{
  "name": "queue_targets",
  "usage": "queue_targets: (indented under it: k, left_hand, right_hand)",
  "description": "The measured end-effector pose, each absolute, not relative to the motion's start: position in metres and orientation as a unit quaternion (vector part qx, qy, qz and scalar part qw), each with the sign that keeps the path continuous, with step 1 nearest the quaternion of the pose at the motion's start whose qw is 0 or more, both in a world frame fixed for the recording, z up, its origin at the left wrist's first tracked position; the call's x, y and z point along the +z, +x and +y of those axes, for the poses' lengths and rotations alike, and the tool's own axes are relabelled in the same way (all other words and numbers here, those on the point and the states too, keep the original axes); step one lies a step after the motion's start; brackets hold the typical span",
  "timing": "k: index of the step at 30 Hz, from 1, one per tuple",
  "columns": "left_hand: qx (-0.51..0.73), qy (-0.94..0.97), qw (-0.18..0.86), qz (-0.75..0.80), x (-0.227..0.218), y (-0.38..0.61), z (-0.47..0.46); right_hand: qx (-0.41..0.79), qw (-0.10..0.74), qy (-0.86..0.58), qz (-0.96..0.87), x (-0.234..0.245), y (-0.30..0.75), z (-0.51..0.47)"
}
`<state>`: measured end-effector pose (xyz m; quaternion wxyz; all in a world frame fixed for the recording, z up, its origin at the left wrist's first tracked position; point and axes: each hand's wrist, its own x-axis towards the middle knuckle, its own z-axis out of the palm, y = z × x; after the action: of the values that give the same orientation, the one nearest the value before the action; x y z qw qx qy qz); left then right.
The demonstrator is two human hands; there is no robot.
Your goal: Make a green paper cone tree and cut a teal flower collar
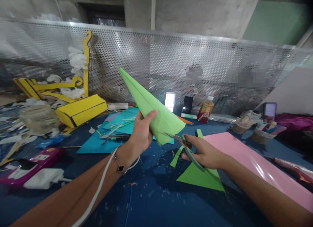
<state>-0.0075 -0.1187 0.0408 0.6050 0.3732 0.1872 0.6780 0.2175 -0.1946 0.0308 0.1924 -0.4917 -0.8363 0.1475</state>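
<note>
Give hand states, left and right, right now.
Left hand: closed, holding the light-green cone-shaped paper.
Right hand: closed, holding the green-handled metal scissors, blades at the paper's lower edge.

Here's lime green on the folded paper (146, 104), grey-green scissor handles (194, 159), pink sheet (234, 152), speckled blue worktop (156, 197), silver dotted panel (137, 57) along its back edge!
</note>
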Motion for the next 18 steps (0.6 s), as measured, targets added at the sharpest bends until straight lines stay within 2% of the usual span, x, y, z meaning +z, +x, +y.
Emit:
queue_targets:
  k: [8, 18]
  left_hand:
    - [0.694, 0.355, 0.601, 0.178, 0.0419, -0.0071, -0.1161]
    - [0.699, 0.385, 0.574, 0.183, 0.0412, -0.0058, -0.1194]
  right_hand:
    - [0.331, 0.215, -0.462, -0.794, 0.0257, 0.2204, -0.195]
    - [0.374, 0.216, -0.462, -0.775, 0.0256, 0.2209, -0.1944]
